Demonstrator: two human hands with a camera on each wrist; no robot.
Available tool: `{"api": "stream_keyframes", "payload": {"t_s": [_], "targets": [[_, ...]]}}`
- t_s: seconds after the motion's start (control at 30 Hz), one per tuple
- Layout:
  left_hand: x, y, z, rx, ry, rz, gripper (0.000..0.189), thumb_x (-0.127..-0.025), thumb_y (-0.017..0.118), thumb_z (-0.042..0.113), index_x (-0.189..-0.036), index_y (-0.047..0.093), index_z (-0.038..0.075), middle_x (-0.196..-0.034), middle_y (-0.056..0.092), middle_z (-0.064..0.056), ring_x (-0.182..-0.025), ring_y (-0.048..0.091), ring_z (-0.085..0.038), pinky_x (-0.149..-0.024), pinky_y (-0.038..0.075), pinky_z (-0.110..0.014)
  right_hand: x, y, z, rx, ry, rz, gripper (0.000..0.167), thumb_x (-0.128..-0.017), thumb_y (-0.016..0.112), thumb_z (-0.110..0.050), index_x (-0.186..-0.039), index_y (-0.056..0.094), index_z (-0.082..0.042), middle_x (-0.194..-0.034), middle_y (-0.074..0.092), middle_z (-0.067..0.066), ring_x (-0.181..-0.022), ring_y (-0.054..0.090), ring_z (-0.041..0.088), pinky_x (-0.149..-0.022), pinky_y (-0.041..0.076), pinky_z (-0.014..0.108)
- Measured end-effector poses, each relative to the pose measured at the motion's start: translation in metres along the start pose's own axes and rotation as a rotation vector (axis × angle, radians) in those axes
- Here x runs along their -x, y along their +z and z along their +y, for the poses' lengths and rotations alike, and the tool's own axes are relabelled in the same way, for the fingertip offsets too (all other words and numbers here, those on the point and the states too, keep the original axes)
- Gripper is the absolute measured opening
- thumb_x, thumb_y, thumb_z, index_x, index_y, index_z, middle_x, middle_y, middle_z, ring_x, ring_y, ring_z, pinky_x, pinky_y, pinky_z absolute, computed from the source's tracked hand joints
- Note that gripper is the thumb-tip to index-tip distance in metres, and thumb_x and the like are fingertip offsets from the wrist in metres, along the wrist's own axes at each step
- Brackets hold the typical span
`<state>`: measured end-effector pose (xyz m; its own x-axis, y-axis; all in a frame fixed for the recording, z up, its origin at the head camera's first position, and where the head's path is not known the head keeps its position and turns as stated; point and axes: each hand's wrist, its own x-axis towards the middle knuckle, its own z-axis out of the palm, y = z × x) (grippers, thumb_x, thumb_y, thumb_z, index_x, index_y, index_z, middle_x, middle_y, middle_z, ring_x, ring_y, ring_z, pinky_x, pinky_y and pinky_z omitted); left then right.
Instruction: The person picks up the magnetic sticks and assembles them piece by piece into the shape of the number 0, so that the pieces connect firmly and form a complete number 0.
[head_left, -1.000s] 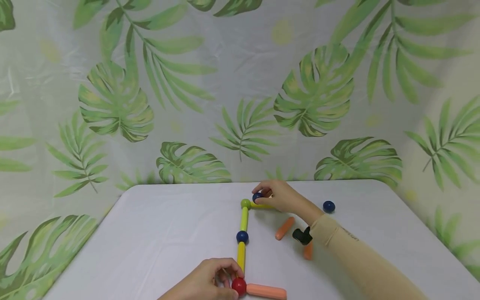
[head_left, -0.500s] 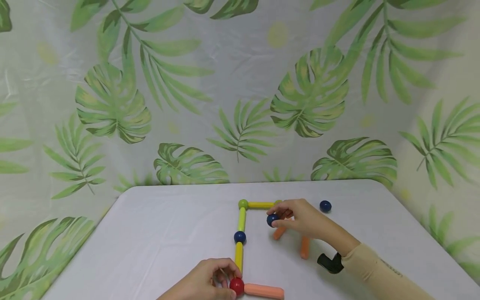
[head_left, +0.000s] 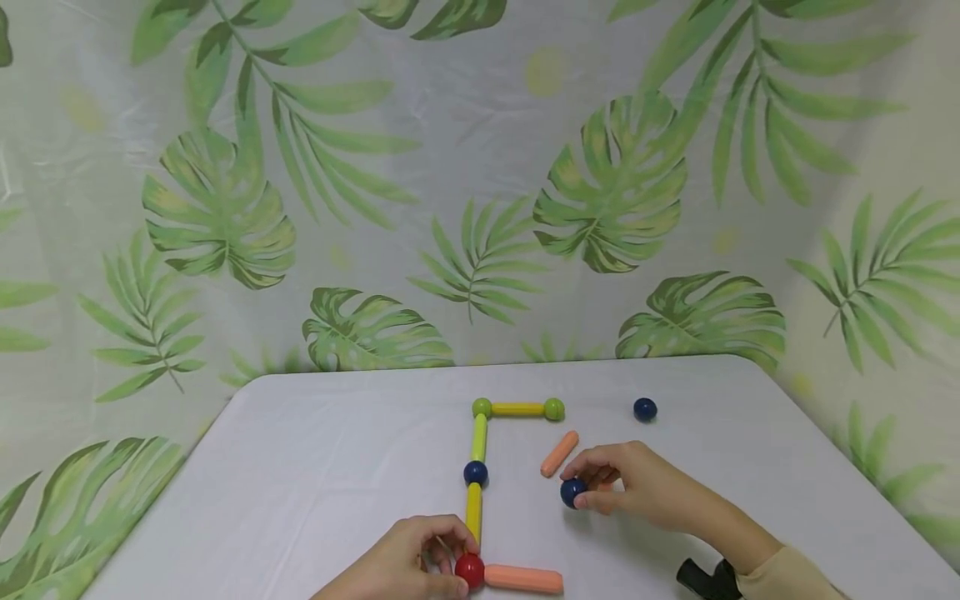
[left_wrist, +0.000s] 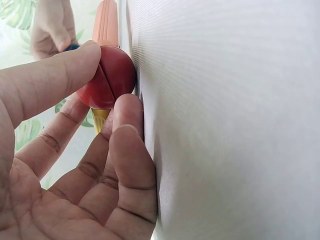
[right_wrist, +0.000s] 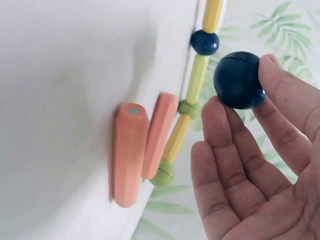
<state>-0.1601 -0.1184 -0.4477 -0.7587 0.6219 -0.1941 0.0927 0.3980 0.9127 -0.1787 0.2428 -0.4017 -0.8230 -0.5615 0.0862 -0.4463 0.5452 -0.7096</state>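
My left hand (head_left: 420,557) pinches a red ball (head_left: 470,571) at the near end of a chain of rods and balls. An orange rod (head_left: 523,578) joins that ball on its right. A yellow rod (head_left: 473,513) runs away from it to a blue ball (head_left: 476,473). Beyond come a lime rod (head_left: 479,437), a green ball (head_left: 482,407), another yellow rod (head_left: 517,409) and a second green ball (head_left: 554,408). My right hand (head_left: 637,487) holds a loose blue ball (right_wrist: 239,80) between thumb and fingers, raised above the table.
Two loose orange rods lie near the right hand: one rod (head_left: 559,453) in plain sight, the other rod (right_wrist: 129,155) mostly hidden behind the hand in the head view. Another blue ball (head_left: 645,409) rests at the back right of the white table (head_left: 337,467). A leaf-patterned cloth (head_left: 465,167) hangs behind.
The right hand has carried its blue ball from beside the far green ball toward the near right, uncovering the far yellow rod and its end ball. The left hand keeps its hold on the red ball.
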Motion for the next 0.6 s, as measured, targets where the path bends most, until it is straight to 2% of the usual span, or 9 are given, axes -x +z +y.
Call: {"api": "stream_keyframes", "payload": {"t_s": [0.1, 0.33, 0.6], "targets": [[0.0, 0.0, 0.0, 0.002, -0.008, 0.004, 0.025, -0.09, 0.082, 0.005, -0.111, 0.075, 0.016, -0.097, 0.068, -0.002, -0.082, 0.061, -0.014, -0.068, 0.052, -0.02, 0.008, 0.004, 0.001, -0.021, -0.032, -0.039, 0.026, -0.098, 0.079, -0.035, -0.118, 0.076, -0.018, -0.106, 0.077, -0.012, -0.092, 0.068, -0.002, -0.084, 0.059, 0.025], [0.002, -0.001, 0.0, 0.011, -0.017, 0.0, 0.025, -0.091, 0.082, 0.006, -0.113, 0.075, 0.014, -0.098, 0.067, -0.003, -0.084, 0.061, -0.016, -0.068, 0.051, -0.02, 0.02, 0.015, 0.001, -0.126, 0.011, -0.146, 0.023, -0.098, 0.08, -0.03, -0.117, 0.076, -0.018, -0.106, 0.076, -0.014, -0.09, 0.068, -0.002, -0.085, 0.058, 0.024], [-0.001, 0.0, 0.001, 0.007, -0.018, -0.009, 0.025, -0.091, 0.082, 0.006, -0.114, 0.075, 0.014, -0.099, 0.067, -0.003, -0.085, 0.06, -0.016, -0.069, 0.052, -0.02, 0.033, 0.026, 0.003, -0.16, -0.003, -0.181, 0.019, -0.097, 0.08, -0.026, -0.113, 0.075, -0.019, -0.099, 0.073, -0.016, -0.088, 0.065, -0.004, -0.08, 0.057, 0.023]]}}
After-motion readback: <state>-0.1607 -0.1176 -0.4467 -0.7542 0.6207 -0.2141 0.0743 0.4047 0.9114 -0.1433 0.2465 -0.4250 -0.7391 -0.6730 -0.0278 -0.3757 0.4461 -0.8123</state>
